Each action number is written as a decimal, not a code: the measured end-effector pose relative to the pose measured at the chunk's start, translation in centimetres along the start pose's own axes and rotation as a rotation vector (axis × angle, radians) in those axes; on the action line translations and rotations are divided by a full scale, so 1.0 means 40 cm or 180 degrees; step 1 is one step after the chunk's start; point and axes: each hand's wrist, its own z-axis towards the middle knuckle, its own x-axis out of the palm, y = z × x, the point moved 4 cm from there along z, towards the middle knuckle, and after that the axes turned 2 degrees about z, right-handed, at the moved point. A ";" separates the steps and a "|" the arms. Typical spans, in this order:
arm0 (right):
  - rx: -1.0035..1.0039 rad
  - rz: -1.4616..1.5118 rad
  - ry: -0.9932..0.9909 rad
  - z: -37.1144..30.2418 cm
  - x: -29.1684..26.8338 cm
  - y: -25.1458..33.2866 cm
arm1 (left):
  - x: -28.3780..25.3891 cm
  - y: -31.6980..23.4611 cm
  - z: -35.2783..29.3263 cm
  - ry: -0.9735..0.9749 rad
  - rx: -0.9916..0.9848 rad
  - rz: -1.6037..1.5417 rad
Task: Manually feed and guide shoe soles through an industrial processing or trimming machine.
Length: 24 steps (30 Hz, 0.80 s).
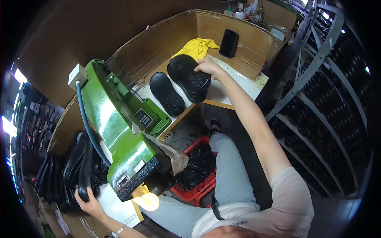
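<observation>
At the lower left my left hand (88, 201) is closed round the near end of a black shoe sole (85, 170), beside a pile of similar soles (51, 174). My right hand (209, 68) reaches across to the far side, its fingers on the edge of a stack of black soles (189, 75) on the white tabletop. Another single sole (166, 93) lies flat just left of that stack. Between my two hands stands a green machine (115, 115) with a blue cable and a lit yellow lamp (146, 199) under its head.
Cardboard walls (158, 37) ring the table's far side. A yellow cloth (194, 48) and a dark phone (229, 43) are by them. Below, a red basket (212, 180) holds black scraps, next to my legs. Metal racks (309, 79) full of dark items stand on the right.
</observation>
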 end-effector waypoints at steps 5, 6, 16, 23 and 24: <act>-0.0157 -0.0406 -0.0047 0.053 0.045 -0.085 | -0.133 -0.054 -0.240 0.0163 0.0047 -0.0491; -0.0523 -0.0756 -0.0782 0.039 0.019 -0.108 | -0.121 -0.066 -0.281 0.0458 -0.0136 -0.0926; -0.0756 0.2365 0.0968 -0.697 0.208 -0.228 | 0.112 -0.256 -0.549 0.1761 -0.1323 -0.3363; -0.1893 0.1634 -0.0147 -0.728 0.186 -0.123 | 0.209 -0.336 -0.471 0.1407 -0.1164 -0.3923; -0.1776 0.1614 -0.0110 -0.725 0.194 -0.126 | 0.202 -0.334 -0.460 0.1456 -0.1016 -0.3740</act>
